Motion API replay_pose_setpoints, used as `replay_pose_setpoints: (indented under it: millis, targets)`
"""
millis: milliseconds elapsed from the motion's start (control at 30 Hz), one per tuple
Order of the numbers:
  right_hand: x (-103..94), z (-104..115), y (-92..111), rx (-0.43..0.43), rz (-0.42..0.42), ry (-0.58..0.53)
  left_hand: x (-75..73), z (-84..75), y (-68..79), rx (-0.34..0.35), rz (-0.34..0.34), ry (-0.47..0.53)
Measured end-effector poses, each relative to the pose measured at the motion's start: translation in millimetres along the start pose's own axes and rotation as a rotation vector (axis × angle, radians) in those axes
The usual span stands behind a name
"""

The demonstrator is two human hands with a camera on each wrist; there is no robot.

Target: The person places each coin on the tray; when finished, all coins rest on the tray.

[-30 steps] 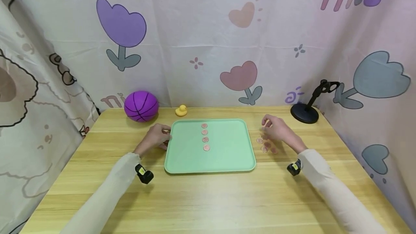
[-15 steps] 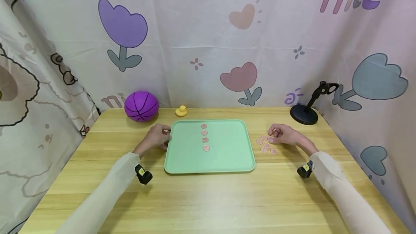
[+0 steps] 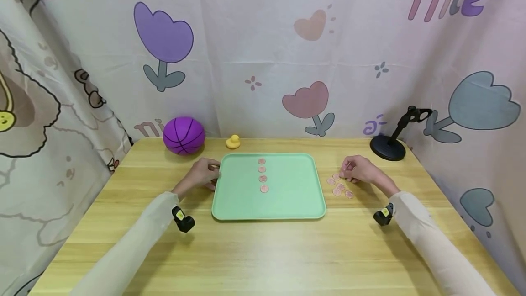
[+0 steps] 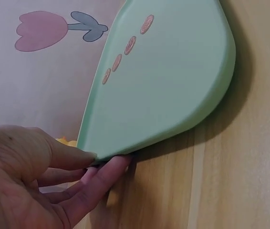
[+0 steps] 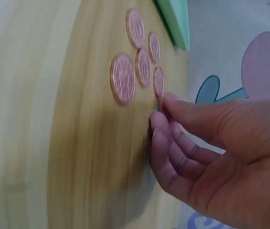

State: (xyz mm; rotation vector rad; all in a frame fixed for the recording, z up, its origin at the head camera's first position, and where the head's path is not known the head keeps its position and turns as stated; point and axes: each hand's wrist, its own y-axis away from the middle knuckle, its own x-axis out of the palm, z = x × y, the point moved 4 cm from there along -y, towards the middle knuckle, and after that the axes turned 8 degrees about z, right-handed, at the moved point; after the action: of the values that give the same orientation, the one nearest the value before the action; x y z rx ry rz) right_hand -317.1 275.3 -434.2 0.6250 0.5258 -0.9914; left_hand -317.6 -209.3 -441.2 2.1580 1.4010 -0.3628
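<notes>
Now I've got the left hand gripping the green tray at its left rim, presumably steadying it under that line of four coins, while the right hand bends beside the loose coins on the table, perhaps pinching one, I can't tell.

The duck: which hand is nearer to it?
Left. The left hand grips the left edge of the tray, in front of the duck and to its left; the right hand is farther off, right of the tray, by the scattered coins.
</notes>
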Motion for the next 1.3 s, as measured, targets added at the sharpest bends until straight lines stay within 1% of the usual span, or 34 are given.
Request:
replay_pose_setpoints:
  millis: [100,200,267,333,400,433,500,567,733,867,1067,1200,1300]
  targets:
    - [1.7,7,-1,-0.016,-0.027,0.006,0.6,0.1,-0.7,-0.004,0.007,0.011]
    - [3.8,18,-3,-0.019,-0.079,0.022,1.6,0.1,-0.9,-0.005,0.009,0.008]
    - [8.0,25,-5,-0.034,-0.092,-0.013,1.9,0.5,-0.6,-0.005,0.007,-0.006]
    - [16.0,33,-8,-0.041,-0.073,-0.103,2.0,1.3,-0.5,-0.014,-0.001,-0.006]
    - [28.2,40,-11,-0.04,-0.012,-0.228,2.0,1.5,0.2,-0.02,-0.001,-0.003]
    - [35.0,43,-12,-0.028,0.021,-0.293,2.0,1.5,0.6,-0.024,0.0,0.004]
    - [47.4,50,-14,0.002,0.064,-0.385,2.2,1.1,1.5,-0.038,0.002,0.026]
    - [57.6,58,-15,0.027,0.089,-0.444,2.6,-0.2,2.8,-0.045,0.009,0.034]
    - [75.8,75,-22,0.035,0.108,-0.506,2.5,-3.8,6.4,-0.051,0.014,0.035]
    - [93.1,86,-27,0.024,0.166,-0.533,1.5,-3.5,7.5,-0.049,-0.001,0.029]
    - [123.1,102,-28,0.02,0.248,-0.538,3.3,-3.7,8.8,-0.048,-0.007,0.019]
    - [136.1,112,-33,0.014,0.263,-0.531,4.4,-5.4,8.1,-0.058,0.008,0.043]
    - [141.7,118,-37,0.001,0.257,-0.511,4.1,-5.6,5.8,-0.069,0.02,0.052]
